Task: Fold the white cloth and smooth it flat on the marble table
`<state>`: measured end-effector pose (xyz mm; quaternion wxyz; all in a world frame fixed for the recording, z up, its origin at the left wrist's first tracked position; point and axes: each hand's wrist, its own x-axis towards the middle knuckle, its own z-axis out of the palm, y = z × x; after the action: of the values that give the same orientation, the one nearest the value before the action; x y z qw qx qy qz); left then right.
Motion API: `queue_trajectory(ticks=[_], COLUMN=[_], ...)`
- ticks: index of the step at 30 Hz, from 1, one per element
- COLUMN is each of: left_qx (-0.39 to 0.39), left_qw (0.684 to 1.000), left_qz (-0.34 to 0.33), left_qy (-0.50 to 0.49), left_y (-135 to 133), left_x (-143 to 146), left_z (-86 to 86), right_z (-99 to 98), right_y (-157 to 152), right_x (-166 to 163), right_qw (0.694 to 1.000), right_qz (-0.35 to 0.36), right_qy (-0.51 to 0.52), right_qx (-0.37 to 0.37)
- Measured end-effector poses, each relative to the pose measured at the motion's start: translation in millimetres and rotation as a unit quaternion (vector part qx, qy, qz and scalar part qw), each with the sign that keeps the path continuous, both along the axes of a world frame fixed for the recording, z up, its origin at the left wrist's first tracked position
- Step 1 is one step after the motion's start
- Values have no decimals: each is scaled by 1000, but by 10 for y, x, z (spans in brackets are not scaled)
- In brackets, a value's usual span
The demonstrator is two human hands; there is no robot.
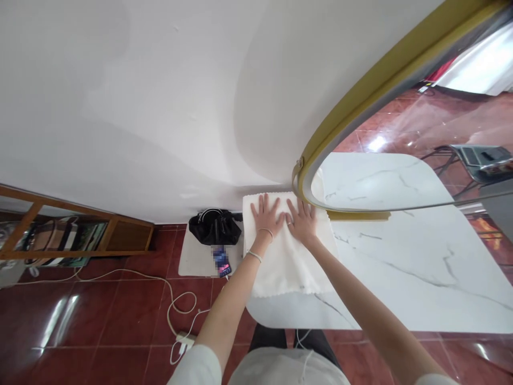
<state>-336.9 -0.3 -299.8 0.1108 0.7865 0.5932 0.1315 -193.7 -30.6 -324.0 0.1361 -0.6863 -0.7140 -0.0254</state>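
A white cloth (286, 262) with a scalloped edge lies flat on the left end of a white marble table (401, 267). My left hand (266, 215) rests on the far part of the cloth, palm down, fingers spread. Beside it and touching it, my right hand (302, 220) also lies flat on the cloth with fingers apart. Neither hand holds anything. Both arms reach forward from the bottom of the view.
A large mirror with a gold frame (360, 96) leans on the wall behind the table. A black bag (214, 227) and a phone (222, 262) sit on a low white stool to the left. Cables and a power strip (184, 338) lie on the red tile floor. A wooden shelf (76, 235) stands far left.
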Motion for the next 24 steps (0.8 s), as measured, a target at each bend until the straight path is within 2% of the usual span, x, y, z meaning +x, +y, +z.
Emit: queue_trajectory(ticks=[2, 4, 8, 12, 16, 20, 22, 24], left_qx=[-8, -16, -17, -24, -20, -30, -35, -39], left_qw=[1000, 1000, 999, 998, 999, 998, 997, 995], left_qz=[0, -6, -36, -59, -33, -48, -68, -96], left_qy=[0, -2, -13, -2, 12, 10, 6, -4], left_y=[12, -146, -843, -1521, -1994, -2422, -2537, -2522], left_x=[0, -43, -285, -587, -724, -602, -457, -296], left_z=[6, 9, 23, 24, -21, -82, -101, -108], right_z=[-13, -21, -9, 67, 151, 168, 148, 118], right_y=[61, 37, -223, -745, -1508, -2169, -2341, -2392], right_x=[-15, -28, -80, -244, -404, -311, -173, -21], right_qw=[1000, 1000, 999, 996, 991, 991, 993, 996], right_qz=[-6, -6, 20, 72, 131, 114, 94, 64], right_qy=[0, 7, 44, 47, 20, 14, 8, 0], right_qx=[2, 12, 14, 5, -32, -70, -70, -64])
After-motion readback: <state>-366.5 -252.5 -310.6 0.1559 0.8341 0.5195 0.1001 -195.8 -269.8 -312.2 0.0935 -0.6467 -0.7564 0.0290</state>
